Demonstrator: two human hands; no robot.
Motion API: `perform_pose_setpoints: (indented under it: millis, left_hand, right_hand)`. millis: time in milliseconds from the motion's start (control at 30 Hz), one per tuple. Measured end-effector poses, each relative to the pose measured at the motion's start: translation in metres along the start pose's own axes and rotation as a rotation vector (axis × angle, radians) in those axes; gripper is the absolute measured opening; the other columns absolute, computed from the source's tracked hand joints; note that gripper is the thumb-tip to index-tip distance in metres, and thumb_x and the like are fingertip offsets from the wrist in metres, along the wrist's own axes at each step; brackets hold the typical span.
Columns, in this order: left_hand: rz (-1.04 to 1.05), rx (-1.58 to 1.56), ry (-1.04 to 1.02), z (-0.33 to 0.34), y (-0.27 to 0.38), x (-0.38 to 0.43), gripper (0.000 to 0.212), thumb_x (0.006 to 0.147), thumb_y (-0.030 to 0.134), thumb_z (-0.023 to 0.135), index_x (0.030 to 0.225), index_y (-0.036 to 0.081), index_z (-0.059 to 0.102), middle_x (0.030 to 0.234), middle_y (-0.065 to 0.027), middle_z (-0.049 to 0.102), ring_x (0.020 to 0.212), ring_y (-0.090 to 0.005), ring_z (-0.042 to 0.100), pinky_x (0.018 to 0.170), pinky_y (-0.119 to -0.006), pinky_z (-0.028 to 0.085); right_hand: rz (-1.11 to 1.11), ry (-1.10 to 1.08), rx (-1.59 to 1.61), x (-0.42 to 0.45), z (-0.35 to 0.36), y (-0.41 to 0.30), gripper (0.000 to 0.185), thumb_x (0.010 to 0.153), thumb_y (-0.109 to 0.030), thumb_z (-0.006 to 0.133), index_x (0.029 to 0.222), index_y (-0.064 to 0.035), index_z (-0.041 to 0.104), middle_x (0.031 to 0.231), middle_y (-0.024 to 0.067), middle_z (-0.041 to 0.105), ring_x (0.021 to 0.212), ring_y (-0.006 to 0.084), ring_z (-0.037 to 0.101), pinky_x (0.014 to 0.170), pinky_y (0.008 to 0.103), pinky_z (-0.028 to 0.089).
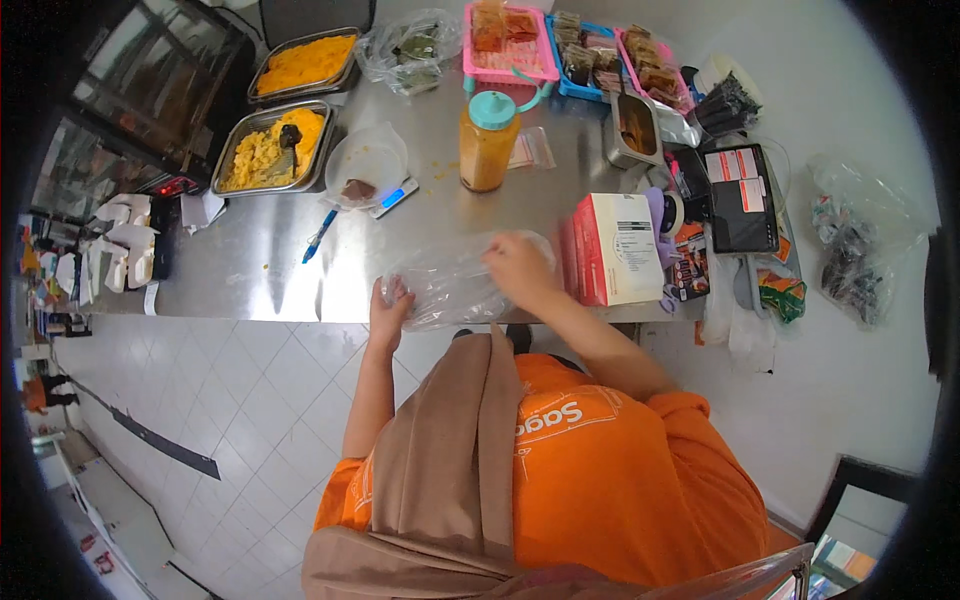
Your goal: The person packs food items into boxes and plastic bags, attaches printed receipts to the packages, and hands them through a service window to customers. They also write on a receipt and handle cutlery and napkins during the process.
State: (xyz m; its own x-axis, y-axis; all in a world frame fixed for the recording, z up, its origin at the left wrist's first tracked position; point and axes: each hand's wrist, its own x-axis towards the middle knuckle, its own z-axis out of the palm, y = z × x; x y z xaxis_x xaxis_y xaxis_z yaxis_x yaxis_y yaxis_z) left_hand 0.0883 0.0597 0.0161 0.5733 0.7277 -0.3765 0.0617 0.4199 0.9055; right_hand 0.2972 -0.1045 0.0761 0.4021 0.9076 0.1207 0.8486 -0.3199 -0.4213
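Observation:
A clear plastic bag (461, 289) stretches between my two hands at the front edge of the steel table (247, 240). My left hand (390, 307) grips its left end, thumb raised. Over its upper right part, my right hand (521, 270) is closed on the plastic and slightly blurred. Whatever the bag may contain is hard to make out through the glare. Just right of my right hand stands a red and white box (630, 247) bearing writing. Beyond the bag, a squeeze bottle (489, 146) of orange sauce with a turquoise lid stands upright.
Two steel trays of yellow food (251, 154) sit at the back left, one with a black spoon. A plastic bowl (367, 161) rests on a scale (396, 197) near a blue pen (319, 236). Sachet baskets (585, 56) line the back. A tablet (741, 199) stands right.

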Motion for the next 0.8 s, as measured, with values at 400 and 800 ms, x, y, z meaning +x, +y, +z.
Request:
perform_pose_setpoints:
  millis: [400, 800]
  left_hand:
    - [0.088, 0.469, 0.127, -0.010, 0.008, 0.010, 0.070, 0.075, 0.020, 0.077, 0.130, 0.002, 0.038, 0.116, -0.0146, 0.051, 0.101, -0.0236, 0.052, 0.084, -0.033, 0.045]
    - [0.461, 0.896, 0.375, 0.021, 0.031, -0.010, 0.055, 0.078, 0.016, 0.071, 0.123, 0.003, 0.043, 0.121, -0.0150, 0.040, 0.110, -0.0300, 0.044, 0.087, -0.043, 0.041]
  right_hand:
    - [0.340, 0.960, 0.072, -0.083, -0.157, 0.091, 0.011, 0.081, -0.006, 0.062, 0.092, -0.0037, 0.064, 0.085, 0.0091, 0.062, 0.073, 0.0207, 0.060, 0.067, 0.0328, 0.046]
    - [1.009, 0.044, -0.390, -0.189, -0.088, 0.248, 0.038, 0.085, -0.026, 0.060, 0.109, 0.0029, 0.061, 0.091, 0.0218, 0.066, 0.082, 0.0363, 0.066, 0.073, 0.0457, 0.052]
